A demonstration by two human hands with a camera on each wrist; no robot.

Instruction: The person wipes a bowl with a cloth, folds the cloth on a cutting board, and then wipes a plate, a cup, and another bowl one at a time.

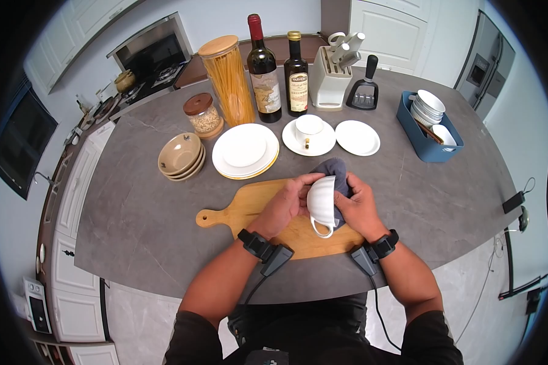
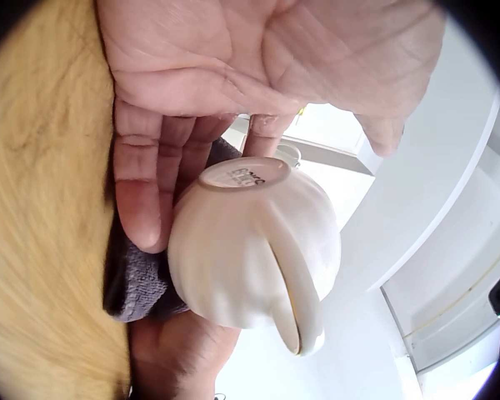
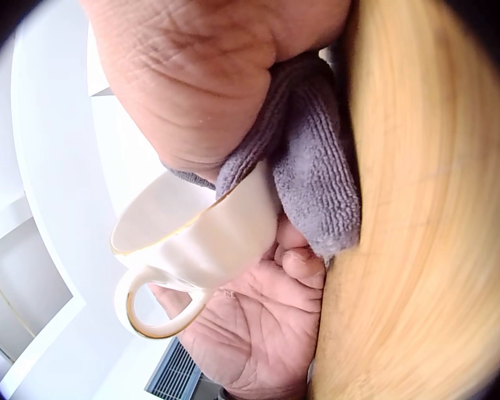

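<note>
A white teacup (image 1: 320,204) with a gold-edged rim and handle is tipped on its side over the wooden cutting board (image 1: 249,204). My left hand (image 1: 284,208) holds it from the left, fingers along its fluted wall near the marked base (image 2: 246,173). From the other side, my right hand (image 1: 361,210) grips a grey-purple cloth (image 3: 317,179) that runs over the rim into the cup. The cup's mouth faces the right hand, and its handle (image 2: 298,304) points toward my body. Part of the right hand's fingers is hidden behind the cloth.
Beyond the board stand tan bowls (image 1: 180,155), stacked white plates (image 1: 245,149), a cup on a saucer (image 1: 309,135) and a small plate (image 1: 358,138). Farther back are a pasta jar (image 1: 228,79), two bottles and a knife block (image 1: 329,82). A blue bin (image 1: 429,143) with bowls sits right.
</note>
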